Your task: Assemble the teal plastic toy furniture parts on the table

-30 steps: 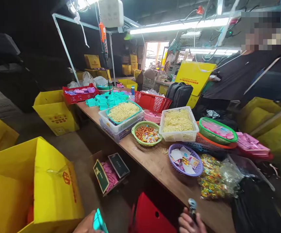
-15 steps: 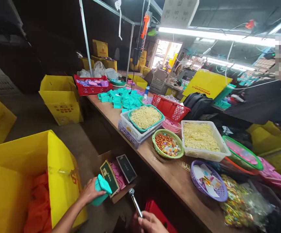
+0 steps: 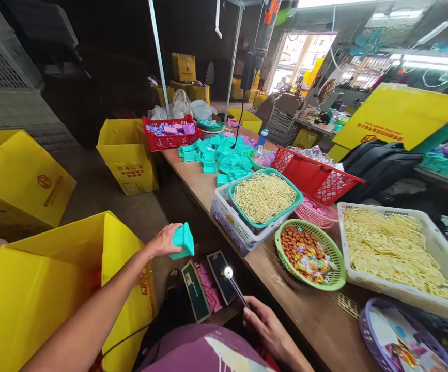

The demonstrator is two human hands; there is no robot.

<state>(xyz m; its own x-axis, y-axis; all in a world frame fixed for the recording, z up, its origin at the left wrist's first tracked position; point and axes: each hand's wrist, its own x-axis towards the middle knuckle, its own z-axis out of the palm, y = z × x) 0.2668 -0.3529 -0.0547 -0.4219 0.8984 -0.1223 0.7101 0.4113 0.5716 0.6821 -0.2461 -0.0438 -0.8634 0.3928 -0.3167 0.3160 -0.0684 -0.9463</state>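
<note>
My left hand [image 3: 164, 242] is wrapped round a small turquoise plastic box [image 3: 184, 241], held in the air between a big yellow carton and the table edge. The fingers' far side is hidden behind the box. In my right hand [image 3: 264, 321], low beside the table, is a shiny metal rod with a round head [image 3: 237, 287], its head pointing up and away from me. Below and between the hands an open carton with green flaps [image 3: 196, 292] holds pink pieces [image 3: 209, 289]. More turquoise pieces [image 3: 229, 155] lie heaped on the far part of the table.
The brown table [image 3: 286, 310] carries a teal tray of cream-coloured pieces [image 3: 247, 219], a green basket of brown and wrapped bits [image 3: 342, 268], a white crate [image 3: 342, 243] and a purple basket [image 3: 367, 330]. Yellow cartons [image 3: 125, 258] stand left. A dark power driver [image 3: 260, 44] hangs above.
My left hand has lifted the turquoise box up and away from the green-flapped carton. The right hand still grips the metal rod. The view has swung left and down.
</note>
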